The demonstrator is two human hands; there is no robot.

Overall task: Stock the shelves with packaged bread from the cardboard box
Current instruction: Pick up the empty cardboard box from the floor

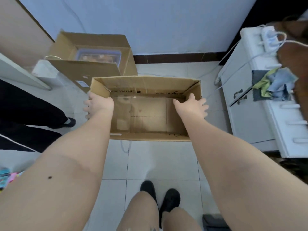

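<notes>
Currently, box: I see the cardboard box [146, 114] open-topped above the tiled floor [158, 164], nothing inside it.
Left hand: my left hand [98, 104] grips its left wall, fingers [86, 108] wrapped outside.
Right hand: my right hand [193, 105] clasps the right wall, thumb inside.
Behind: a second carton [93, 55] holds a plastic container [98, 55].

Pale tiled floor [150, 164], light blue wall [150, 22], dark skirting [175, 58], white cabinet [246, 114] at right

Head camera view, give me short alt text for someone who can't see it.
Two hands, left hand and right hand, grip the side walls of an empty open cardboard box above a tiled floor; a second open box stands behind it.
</notes>
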